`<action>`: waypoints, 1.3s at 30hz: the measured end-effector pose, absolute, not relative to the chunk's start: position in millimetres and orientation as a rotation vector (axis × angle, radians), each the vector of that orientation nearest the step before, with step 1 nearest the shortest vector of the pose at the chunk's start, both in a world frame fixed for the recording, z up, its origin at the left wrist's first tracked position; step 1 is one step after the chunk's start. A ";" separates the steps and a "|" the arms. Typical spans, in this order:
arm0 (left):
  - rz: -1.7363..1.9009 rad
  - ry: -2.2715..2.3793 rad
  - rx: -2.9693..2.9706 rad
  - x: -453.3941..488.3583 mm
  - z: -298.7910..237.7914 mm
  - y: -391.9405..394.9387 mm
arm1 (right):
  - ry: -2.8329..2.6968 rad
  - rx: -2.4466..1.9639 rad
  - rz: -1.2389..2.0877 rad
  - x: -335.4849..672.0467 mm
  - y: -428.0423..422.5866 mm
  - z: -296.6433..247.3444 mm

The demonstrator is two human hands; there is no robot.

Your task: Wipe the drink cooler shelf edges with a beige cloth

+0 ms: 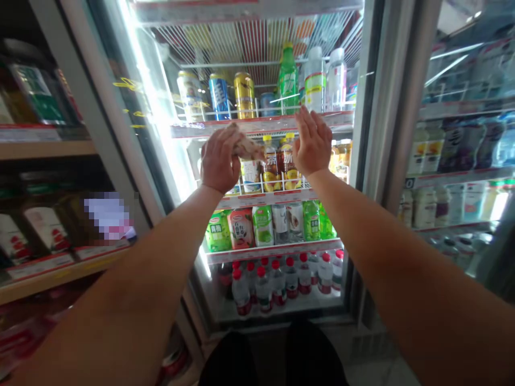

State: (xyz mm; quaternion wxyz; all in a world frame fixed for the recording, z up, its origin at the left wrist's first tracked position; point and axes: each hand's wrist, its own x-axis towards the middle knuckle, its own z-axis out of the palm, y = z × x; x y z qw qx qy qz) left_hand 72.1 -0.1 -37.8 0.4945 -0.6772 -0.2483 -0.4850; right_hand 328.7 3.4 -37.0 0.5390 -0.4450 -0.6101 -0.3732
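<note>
My left hand (219, 159) is closed on a crumpled, light patterned cloth (246, 143), raised before the lit glass door (257, 120) of a drinks fridge. To its right, my right hand (313, 140) lies flat with its fingers stretched upward, seemingly against the glass; contact is hard to confirm. Behind the glass, between the hands, stand yellow-capped tea bottles (272, 166). On the shelf above are a blue can (219, 96), a gold can (244, 95) and a green bottle (288, 80).
Lower shelves hold green drink packs (263, 226) and several red-capped water bottles (263, 289). At left is a shelf (48, 147) with dark jars. A metal door frame (388, 150) divides this fridge from another at right. My dark-clothed knees (229, 359) show below.
</note>
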 end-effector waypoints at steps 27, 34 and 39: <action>-0.840 -0.414 -1.975 65.9 -46.3 -4.6 | -1.457 -1.024 -0.858 328.8 5.8 -38.2; -0.993 -0.666 -1.737 53.0 -37.3 2.5 | -1.444 -1.029 -0.891 328.4 5.9 -38.4; -0.934 -0.591 -1.814 64.5 -33.1 0.1 | -1.454 -1.047 -0.890 328.3 6.2 -38.0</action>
